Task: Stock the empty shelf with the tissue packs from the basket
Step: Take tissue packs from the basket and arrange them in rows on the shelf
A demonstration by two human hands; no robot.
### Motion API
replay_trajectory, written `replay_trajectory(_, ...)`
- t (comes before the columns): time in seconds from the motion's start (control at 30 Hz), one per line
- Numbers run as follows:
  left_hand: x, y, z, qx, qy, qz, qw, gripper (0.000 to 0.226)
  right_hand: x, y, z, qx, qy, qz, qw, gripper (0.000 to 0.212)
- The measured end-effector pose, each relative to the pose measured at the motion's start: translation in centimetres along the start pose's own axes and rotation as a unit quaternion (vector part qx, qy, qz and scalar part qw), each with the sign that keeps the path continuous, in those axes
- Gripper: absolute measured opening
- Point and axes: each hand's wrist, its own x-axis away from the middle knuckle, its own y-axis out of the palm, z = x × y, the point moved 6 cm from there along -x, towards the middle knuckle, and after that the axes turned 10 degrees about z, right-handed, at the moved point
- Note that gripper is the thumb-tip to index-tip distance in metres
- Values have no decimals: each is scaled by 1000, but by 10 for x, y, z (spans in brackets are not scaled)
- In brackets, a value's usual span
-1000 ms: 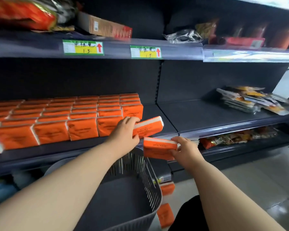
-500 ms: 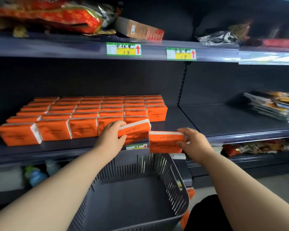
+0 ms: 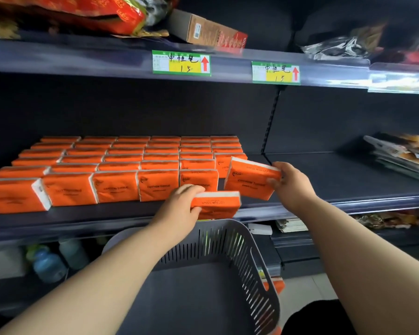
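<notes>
**Two tissue packs held at the front of the shelf**

Head view. The grey basket [image 3: 257,269] runs off the bottom edge, so its near wall is out of sight, and the left forearm crosses its rim. Behind its right wall only a sliver of an orange pack [image 3: 275,287] shows; what it rests on cannot be told. At the right edge a pile of flat packets [image 3: 402,155] is cut off, and its print is too blurred to read. Below the shelf [image 3: 348,182], bottles [image 3: 49,264] stand in dim shadow.

The stocked tissue packs [image 3: 121,165] stand in close rows on the left part of the shelf, several rows deep.

The left hand [image 3: 179,209] has its fingers curled round the left end of one tissue pack [image 3: 215,205]. This pack lies flat over the shelf's front lip, just above the basket's far rim, with its print upside down.

The right hand [image 3: 290,184] pinches the right end of a second tissue pack [image 3: 249,180]. It is tilted, just beside the right end of the front row. Whether its lower edge touches the shelf cannot be told.
</notes>
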Motion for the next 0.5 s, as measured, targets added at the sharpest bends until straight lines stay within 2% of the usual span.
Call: replay_trajectory(0.5,-34,65,26,58,50,-8,997,43,-94,55,20,41,-2,-30,999,46)
